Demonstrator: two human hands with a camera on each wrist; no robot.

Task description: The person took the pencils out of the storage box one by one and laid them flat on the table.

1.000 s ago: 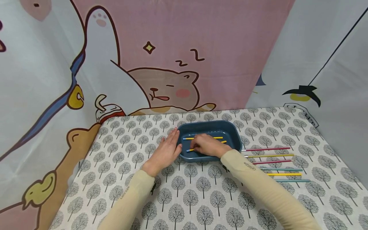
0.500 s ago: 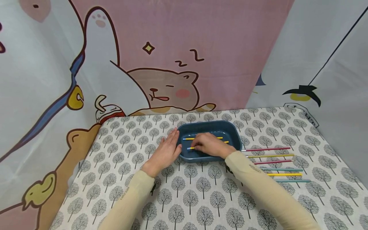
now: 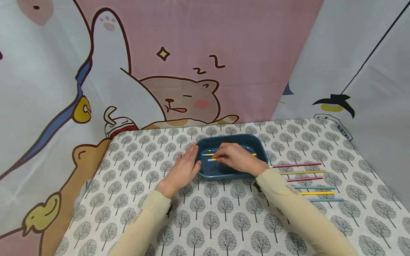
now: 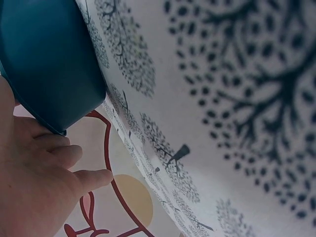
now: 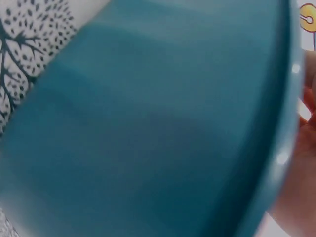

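A dark blue rectangular dish (image 3: 217, 177) with rounded corners stands on the table. My right hand (image 3: 236, 156) reaches into it and pinches a thin yellow stick (image 3: 214, 160) by its light-blue end. Behind those fingers, a second yellow stick (image 3: 208, 154) with a blue end lies in the dish, partly hidden. My left hand (image 3: 183, 170) rests against the dish's left side, its fingers fairly straight along the rim. In the left wrist view that hand (image 4: 39, 173) touches the dish (image 4: 54, 64). The dish wall (image 5: 148, 123) fills most of the right wrist view and hides what the fingers pinch.
Several thin sticks lie side by side right of the dish, among them a red stick (image 3: 298, 165), a thick yellow stick (image 3: 317, 193) and a teal stick (image 3: 326, 200). The right sleeve (image 3: 288, 195) covers their left ends. A cartoon-printed curtain (image 3: 250, 64) hangs behind the tree-patterned tablecloth (image 3: 211, 213).
My right hand has moved slightly up and to the right, and the pinched yellow stick has shifted up with it toward the other one. My left hand stays at the dish's side.
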